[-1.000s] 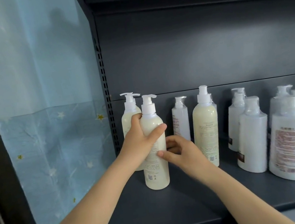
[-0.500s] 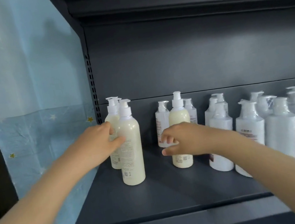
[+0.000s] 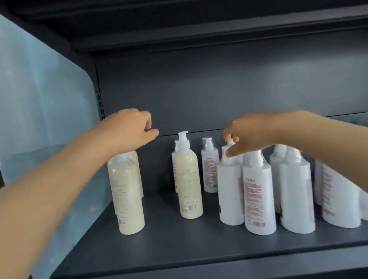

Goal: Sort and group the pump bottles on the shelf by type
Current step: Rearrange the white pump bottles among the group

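Cream pump bottles (image 3: pixel 126 192): shelf (image 3: pixel 171 246) left end, left hand (image 3: pixel 127 129) curled above them, hold not discernible. White pump bottle (image 3: pixel 229 192): right cluster, pump pinched by right hand (image 3: pixel 255 134). Judged full, weighty, smooth-walled; best gripped round the body, not the pump neck.

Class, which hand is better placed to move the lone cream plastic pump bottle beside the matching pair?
Probably the left hand: it hovers above the matching pair, near the lone cream plastic pump bottle; the right hand is over white plastic bottles.
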A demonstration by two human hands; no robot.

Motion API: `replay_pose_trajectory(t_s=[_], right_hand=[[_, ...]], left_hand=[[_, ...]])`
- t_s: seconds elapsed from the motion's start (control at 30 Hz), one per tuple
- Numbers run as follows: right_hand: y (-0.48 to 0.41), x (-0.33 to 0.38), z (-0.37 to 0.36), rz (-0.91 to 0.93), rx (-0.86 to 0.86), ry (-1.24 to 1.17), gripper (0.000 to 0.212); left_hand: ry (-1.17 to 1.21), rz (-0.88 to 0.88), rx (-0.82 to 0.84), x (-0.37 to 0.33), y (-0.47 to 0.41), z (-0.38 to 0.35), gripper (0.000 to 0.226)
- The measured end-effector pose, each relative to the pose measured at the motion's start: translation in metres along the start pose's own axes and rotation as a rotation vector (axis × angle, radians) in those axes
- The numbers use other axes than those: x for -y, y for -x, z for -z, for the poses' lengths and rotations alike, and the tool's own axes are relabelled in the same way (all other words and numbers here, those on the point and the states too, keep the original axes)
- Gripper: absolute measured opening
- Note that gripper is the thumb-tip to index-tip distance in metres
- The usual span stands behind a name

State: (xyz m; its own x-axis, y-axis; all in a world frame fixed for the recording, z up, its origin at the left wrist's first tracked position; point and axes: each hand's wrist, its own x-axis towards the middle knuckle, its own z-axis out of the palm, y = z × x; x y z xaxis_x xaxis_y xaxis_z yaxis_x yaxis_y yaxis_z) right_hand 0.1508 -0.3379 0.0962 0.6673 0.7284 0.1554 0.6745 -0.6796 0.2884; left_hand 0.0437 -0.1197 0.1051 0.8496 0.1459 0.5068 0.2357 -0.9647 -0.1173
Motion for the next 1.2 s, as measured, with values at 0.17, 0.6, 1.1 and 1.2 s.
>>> replay_pose_trajectory(t_s=[0.17,0.6,1.1,1.2], right_hand=[[-0.028,-0.026,-0.003,-0.010,-0.027,-0.017,0.043],[-0.164,-0.070,-0.017,0.047,-0.053,-0.052,0.049],[-0.242,-0.073,-0.084,0.157,0.155,-0.269,0.042],[-0.247,-0.074,-0.095,0.132,0.155,-0.492,0.040]], left_hand=[[-0.107,0.014,0.061,-0.002,-0.053,-0.006,0.030],[-0.243,-0.171,0.295,0.020,-0.185,-0.077,0.033],[-0.110,-0.175,0.533,0.013,-0.220,-0.159,0.056],[-0.075,-0.206,0.545,0.010,-0.222,-0.169,0.051]])
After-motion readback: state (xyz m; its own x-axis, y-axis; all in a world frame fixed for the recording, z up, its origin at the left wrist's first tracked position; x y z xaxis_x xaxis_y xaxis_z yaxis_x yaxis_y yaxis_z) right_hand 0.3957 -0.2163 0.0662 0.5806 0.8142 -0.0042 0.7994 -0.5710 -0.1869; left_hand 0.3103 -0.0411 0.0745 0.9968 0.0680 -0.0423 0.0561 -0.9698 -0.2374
